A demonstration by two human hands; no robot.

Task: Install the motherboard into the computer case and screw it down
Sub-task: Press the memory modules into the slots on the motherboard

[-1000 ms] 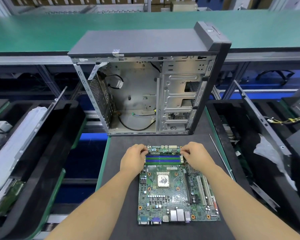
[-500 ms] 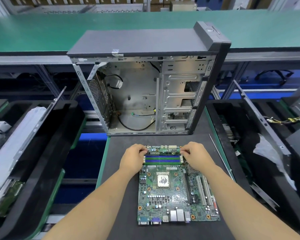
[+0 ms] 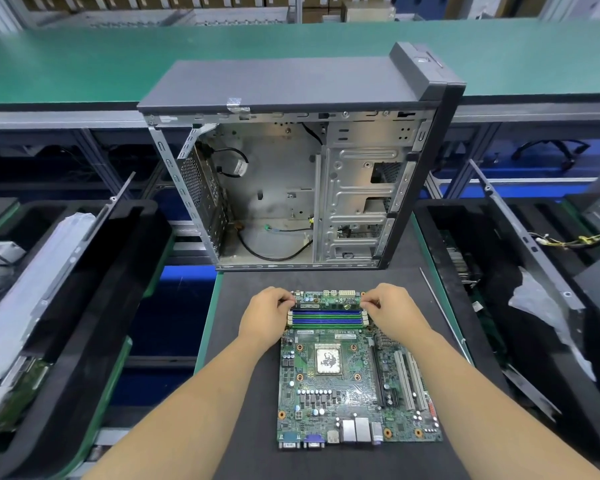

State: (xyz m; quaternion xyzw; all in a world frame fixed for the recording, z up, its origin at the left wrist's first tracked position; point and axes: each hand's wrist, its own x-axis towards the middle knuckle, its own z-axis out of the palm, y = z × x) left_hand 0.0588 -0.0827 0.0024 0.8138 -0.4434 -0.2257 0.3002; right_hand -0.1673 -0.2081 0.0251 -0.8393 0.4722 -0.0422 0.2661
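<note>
Left hand (image 3: pixel 264 315) and right hand (image 3: pixel 392 313) pinch motherboard (image 3: pixel 343 386) far corners; fingertips seemingly curled, partly hidden.

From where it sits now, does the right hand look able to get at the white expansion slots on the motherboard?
Probably yes. The right hand is at the far end of the motherboard by the memory slots, and the white expansion slots lie just nearer on the same side, uncovered, with only the forearm passing beside them.
</note>
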